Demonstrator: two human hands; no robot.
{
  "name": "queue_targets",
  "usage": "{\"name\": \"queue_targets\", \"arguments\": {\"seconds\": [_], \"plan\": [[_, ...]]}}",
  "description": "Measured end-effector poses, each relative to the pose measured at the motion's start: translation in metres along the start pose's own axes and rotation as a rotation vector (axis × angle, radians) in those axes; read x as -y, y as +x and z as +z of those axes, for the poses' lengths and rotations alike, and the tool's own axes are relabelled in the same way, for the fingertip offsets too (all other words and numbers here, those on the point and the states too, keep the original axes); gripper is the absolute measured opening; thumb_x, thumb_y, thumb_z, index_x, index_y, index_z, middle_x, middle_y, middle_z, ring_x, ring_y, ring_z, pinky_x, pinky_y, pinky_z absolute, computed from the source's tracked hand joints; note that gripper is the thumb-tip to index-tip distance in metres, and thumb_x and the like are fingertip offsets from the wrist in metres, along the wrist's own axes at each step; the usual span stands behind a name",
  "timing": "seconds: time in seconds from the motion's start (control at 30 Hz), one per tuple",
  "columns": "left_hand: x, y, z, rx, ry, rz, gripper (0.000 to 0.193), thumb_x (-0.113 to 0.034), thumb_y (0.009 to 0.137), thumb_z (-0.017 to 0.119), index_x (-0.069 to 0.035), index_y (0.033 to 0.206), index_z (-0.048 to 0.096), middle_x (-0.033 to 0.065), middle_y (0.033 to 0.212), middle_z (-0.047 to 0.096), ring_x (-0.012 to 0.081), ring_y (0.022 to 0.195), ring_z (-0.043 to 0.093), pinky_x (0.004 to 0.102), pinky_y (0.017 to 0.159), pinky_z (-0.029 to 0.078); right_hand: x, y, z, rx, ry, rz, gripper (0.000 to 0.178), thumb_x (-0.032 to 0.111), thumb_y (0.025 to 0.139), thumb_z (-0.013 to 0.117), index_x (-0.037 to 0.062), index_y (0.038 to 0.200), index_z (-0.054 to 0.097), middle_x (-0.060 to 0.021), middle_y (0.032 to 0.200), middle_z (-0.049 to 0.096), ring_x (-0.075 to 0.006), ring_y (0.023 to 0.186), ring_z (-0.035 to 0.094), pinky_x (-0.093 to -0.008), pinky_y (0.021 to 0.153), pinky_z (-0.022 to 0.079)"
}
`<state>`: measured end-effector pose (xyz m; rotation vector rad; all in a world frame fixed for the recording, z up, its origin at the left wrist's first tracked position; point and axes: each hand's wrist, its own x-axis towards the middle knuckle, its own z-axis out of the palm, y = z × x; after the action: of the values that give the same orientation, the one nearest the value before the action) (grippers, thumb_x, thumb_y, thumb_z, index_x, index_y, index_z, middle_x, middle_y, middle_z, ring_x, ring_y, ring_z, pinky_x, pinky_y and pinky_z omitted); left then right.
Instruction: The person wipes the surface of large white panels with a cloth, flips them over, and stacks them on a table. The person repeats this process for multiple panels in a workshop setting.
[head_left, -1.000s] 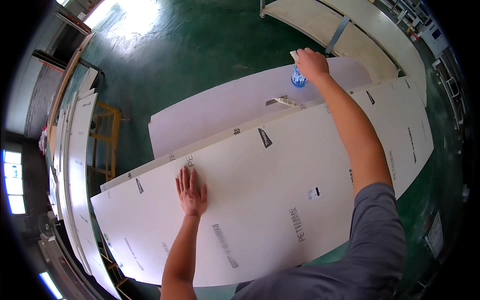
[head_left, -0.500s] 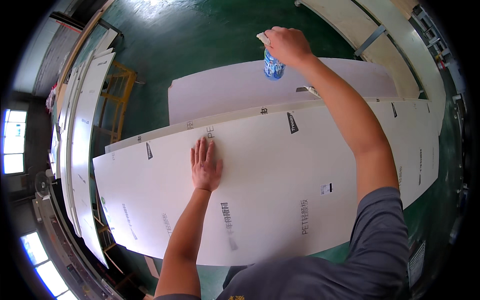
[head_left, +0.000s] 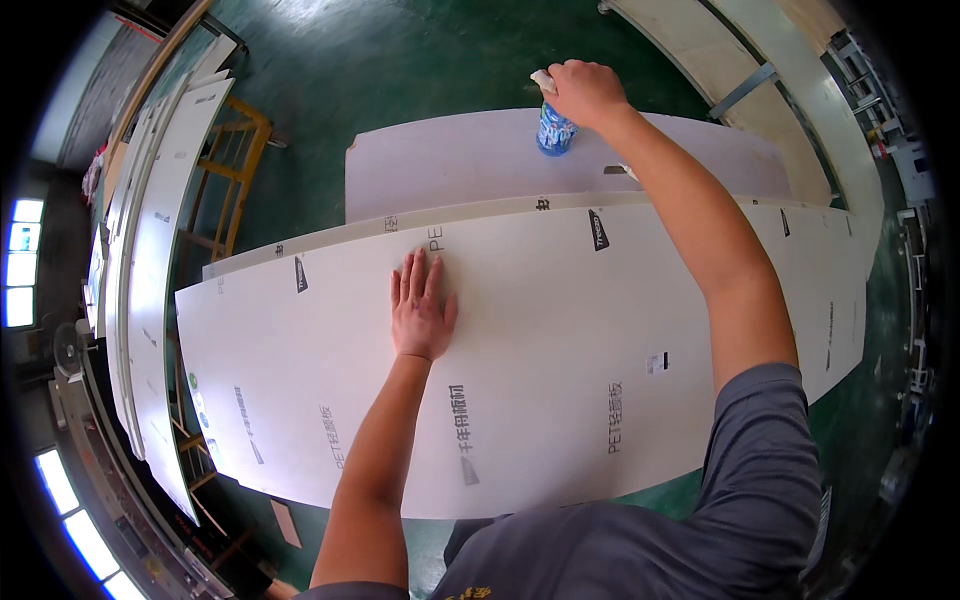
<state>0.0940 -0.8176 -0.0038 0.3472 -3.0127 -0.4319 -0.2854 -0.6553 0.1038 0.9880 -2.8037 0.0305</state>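
Note:
My left hand (head_left: 421,310) lies flat on a large white printed board (head_left: 530,350), its fingers stretched toward the far edge. Beyond that edge, my right hand (head_left: 590,92) is closed around the top of a bottle (head_left: 556,132) with a blue wrap. A crumpled white cloth (head_left: 543,80) pokes out beside the fingers of the same hand. Below the bottle is a pale lilac board (head_left: 450,160); whether the bottle's base touches it I cannot tell. My right forearm partly hides a slim white thing (head_left: 630,172) next to a dark mark there.
On the left, several long white panels (head_left: 165,270) stand by a yellow metal frame (head_left: 238,170). Long pale boards (head_left: 690,60) stretch along the far right. Green floor (head_left: 330,80) shows beyond the boards, and a fan (head_left: 68,345) stands far left.
The view has shifted slightly, so the boards appear a little higher and farther right. My right hand and the bottle have come slightly nearer the white board; my left hand stays flat.

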Motion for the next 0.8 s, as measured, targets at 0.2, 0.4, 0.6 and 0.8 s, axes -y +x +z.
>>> {"name": "queue_targets", "arguments": {"seconds": [0.2,0.4,0.6,0.8], "plan": [[0.005,-0.003,0.004,-0.010,-0.005,-0.028,0.062,-0.028,0.093,0.059,-0.011,0.151,0.044,0.0111,0.164,0.031,0.0298,0.153,0.023,0.0476,0.127,0.015,0.011,-0.072,-0.037,-0.270,0.263,-0.011,0.027,0.032,0.089,0.070,0.0116,0.107,0.068,-0.0061,0.098,0.070,-0.0311,0.083,0.070,-0.0433,0.071,0.056],[0.001,0.002,0.003,-0.044,-0.004,0.007,0.060,-0.025,0.094,0.059,-0.010,0.150,0.045,0.0117,0.162,0.035,0.0306,0.151,0.028,0.0478,0.126,0.018,0.103,-0.178,0.064,-0.013,0.359,-0.106,0.043,0.035,0.089,0.069,0.0095,0.123,0.064,-0.0107,0.128,0.063,-0.0314,0.124,0.057,-0.0467,0.103,0.045],[0.011,-0.004,0.008,-0.069,-0.032,0.009,0.057,-0.022,0.094,0.057,-0.006,0.148,0.046,0.0124,0.161,0.037,0.0315,0.151,0.030,0.0482,0.125,0.019,0.060,-0.197,0.096,0.066,0.290,0.020,0.079,0.048,0.096,0.057,-0.0010,0.154,0.033,-0.0227,0.157,0.037,-0.0376,0.148,0.032,-0.0532,0.123,0.020],[0.011,-0.007,0.009,-0.169,-0.186,0.029,0.062,-0.033,0.101,0.044,-0.002,0.154,0.033,0.0167,0.159,0.036,0.0361,0.149,0.030,0.0491,0.124,0.020,-0.081,-0.231,0.132,0.016,-0.080,0.681,0.081,0.056,0.102,0.042,-0.0037,0.155,0.029,-0.0217,0.165,0.024,-0.0347,0.154,0.018,-0.0485,0.125,0.012]]}}
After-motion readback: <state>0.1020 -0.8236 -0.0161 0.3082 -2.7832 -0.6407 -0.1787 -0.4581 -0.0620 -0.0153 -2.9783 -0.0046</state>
